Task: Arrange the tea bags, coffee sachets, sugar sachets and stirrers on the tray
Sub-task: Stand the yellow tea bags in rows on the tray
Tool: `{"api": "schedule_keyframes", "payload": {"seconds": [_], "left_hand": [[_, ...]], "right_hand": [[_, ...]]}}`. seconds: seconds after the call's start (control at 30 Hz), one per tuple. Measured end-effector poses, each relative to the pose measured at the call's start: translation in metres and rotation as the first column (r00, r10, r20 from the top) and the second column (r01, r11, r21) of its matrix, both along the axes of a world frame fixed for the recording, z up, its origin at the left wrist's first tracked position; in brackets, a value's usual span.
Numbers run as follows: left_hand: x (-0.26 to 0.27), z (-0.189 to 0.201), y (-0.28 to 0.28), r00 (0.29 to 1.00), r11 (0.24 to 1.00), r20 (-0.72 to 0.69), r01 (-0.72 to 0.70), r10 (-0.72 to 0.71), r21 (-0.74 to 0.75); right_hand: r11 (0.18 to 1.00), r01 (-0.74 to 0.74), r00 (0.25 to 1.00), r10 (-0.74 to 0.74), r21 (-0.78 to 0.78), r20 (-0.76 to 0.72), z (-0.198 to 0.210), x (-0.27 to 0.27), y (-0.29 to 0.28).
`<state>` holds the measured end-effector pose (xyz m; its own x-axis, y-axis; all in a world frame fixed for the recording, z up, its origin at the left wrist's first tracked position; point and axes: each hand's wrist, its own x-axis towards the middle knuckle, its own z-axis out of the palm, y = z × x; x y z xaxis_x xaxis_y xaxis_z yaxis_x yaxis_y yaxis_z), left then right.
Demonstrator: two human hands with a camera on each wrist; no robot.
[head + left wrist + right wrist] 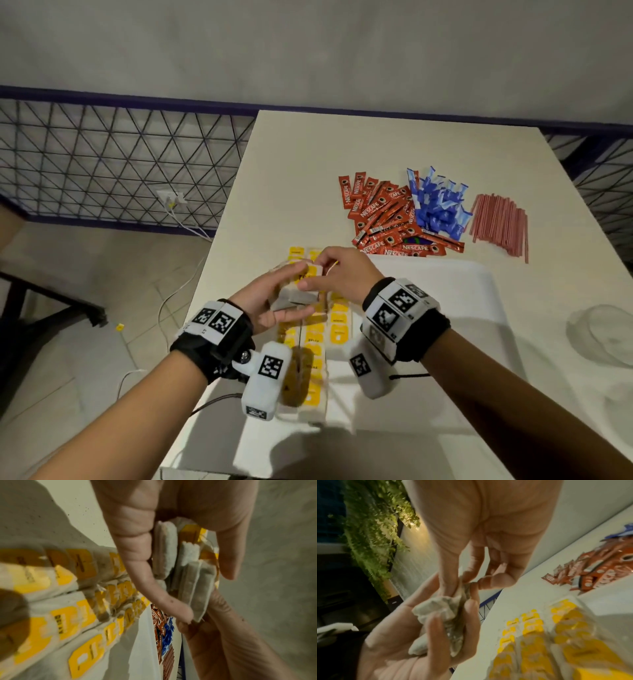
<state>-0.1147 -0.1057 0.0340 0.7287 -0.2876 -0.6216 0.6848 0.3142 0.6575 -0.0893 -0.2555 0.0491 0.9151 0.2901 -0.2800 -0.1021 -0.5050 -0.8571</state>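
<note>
**Tea bags going down, three piles untouched**

At centre frame the left hand (270,301) cups a small stack of tea bags (296,298), fingers curled round it; the right hand (337,274) pinches the stack's top edge. Below them, tea bags with yellow tags (337,329) lie in about three rows on the white tray (455,308); blur rules out an exact count. By my reckoning only this first step is under way. In the upper right, on the desk (291,164), wait one heap of red coffee sachets (383,216), one of blue sugar sachets (438,205) and one bundle of pink stirrers (500,222), dozens each
</note>
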Motion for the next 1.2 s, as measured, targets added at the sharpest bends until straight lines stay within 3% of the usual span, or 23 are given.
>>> {"api": "schedule_keyframes", "payload": {"seconds": [0.17,0.33,0.6,0.87,1.1,1.2], "left_hand": [[-0.016,-0.006,-0.012,0.998,0.997,0.012,-0.062,0.061,0.041],[-0.030,-0.013,-0.018,0.993,0.989,0.015,-0.120,0.119,0.086],[-0.043,-0.011,-0.017,0.996,0.986,0.023,-0.092,0.089,0.136],[-0.047,-0.013,0.000,0.999,0.988,0.010,-0.032,0.031,0.154],[-0.058,-0.013,0.010,1.000,0.984,-0.010,0.008,-0.007,0.175],[-0.060,-0.015,0.013,1.000,0.983,-0.017,0.024,-0.021,0.180]], "right_hand": [[1.000,-0.007,0.999,0.007,0.011,-0.033,-0.010,-0.014,-0.020],[0.987,0.048,0.983,-0.019,0.151,-0.184,-0.021,-0.027,-0.030],[0.981,0.055,0.969,-0.008,0.184,-0.248,-0.027,-0.043,-0.051],[1.000,-0.008,0.947,0.004,-0.011,-0.321,-0.050,-0.076,-0.055],[0.931,-0.151,0.967,0.070,-0.332,-0.244,-0.064,-0.099,-0.044],[0.925,-0.130,0.979,0.062,-0.358,-0.194,-0.064,-0.099,-0.039]]}}
